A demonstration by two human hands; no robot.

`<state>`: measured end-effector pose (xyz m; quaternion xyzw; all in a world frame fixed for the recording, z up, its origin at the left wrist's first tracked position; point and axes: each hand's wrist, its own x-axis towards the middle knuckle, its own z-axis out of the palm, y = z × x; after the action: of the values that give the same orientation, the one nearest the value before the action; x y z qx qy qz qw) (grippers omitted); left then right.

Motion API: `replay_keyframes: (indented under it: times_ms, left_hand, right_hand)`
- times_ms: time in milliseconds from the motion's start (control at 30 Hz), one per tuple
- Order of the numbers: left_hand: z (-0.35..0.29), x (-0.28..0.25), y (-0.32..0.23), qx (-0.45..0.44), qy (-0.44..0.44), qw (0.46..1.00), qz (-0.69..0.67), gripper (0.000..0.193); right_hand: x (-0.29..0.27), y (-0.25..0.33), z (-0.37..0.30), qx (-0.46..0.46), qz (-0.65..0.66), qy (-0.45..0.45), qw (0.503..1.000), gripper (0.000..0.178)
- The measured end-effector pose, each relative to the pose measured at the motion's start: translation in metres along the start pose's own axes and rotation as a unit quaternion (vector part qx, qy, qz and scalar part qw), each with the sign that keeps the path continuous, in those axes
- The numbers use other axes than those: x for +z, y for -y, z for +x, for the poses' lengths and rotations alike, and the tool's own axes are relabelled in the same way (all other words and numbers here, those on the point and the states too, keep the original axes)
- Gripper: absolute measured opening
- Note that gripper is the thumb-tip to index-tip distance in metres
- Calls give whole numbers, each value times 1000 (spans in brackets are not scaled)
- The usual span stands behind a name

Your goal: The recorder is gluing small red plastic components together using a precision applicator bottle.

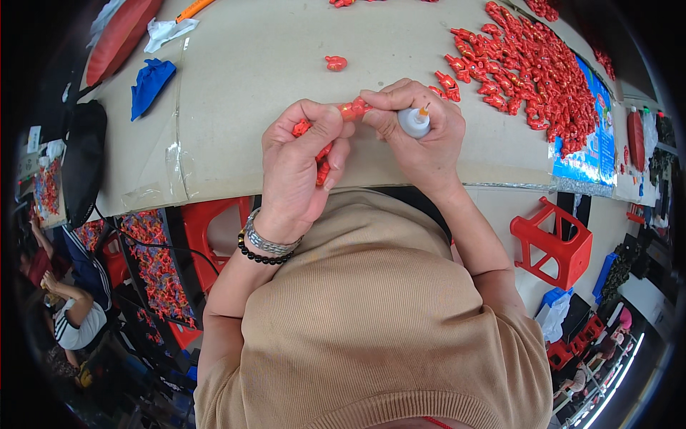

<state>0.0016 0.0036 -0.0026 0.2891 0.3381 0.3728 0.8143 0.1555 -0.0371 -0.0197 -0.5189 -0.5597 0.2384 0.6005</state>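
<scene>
Between my two hands, over the near part of the table, is a small red plastic figure piece (353,109) with gold markings. My left hand (300,146) pinches its left end with thumb and forefinger, while more red pieces (323,170) are tucked in the curled fingers. With thumb and forefinger, my right hand (429,136) grips the figure piece's right end. The same hand also holds a small white bottle (414,123) with an orange-tipped nozzle, pointing up. A single red piece (335,63) lies on the table beyond my hands.
A big heap of red pieces (532,79) covers the table's right side, partly over a blue printed sheet (604,136). At left lie a blue cloth (150,86), white tissue (168,32) and an orange tool (193,8). A red stool (554,239) stands at right. People sit at far left.
</scene>
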Motion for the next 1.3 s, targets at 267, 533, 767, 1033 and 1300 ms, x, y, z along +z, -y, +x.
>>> replay_keyframes:
  times_ms: [267, 533, 767, 1033, 1300]
  left_hand:
    - [0, 0, 1, 36, -2, 999, 36, 12]
    - [-1, 2, 3, 45, -10, 997, 63, 13]
    - [1, 4, -4, -5, -16, 1000, 23, 14]
    - [1, 4, -5, -23, -14, 1000, 4, 14]
    - [0, 8, -6, 5, -5, 1000, 22, 10]
  right_hand:
    - [-4, 3, 1, -16, 13, 21, 1000, 15]
    - [-5, -1, 1, -9, 30, 52, 998, 14]
    - [-2, 8, 2, 89, 73, 9, 993, 14]
    - [0, 7, 2, 91, 120, -40, 988, 9]
    - [-2, 7, 0, 83, 118, -52, 988, 9]
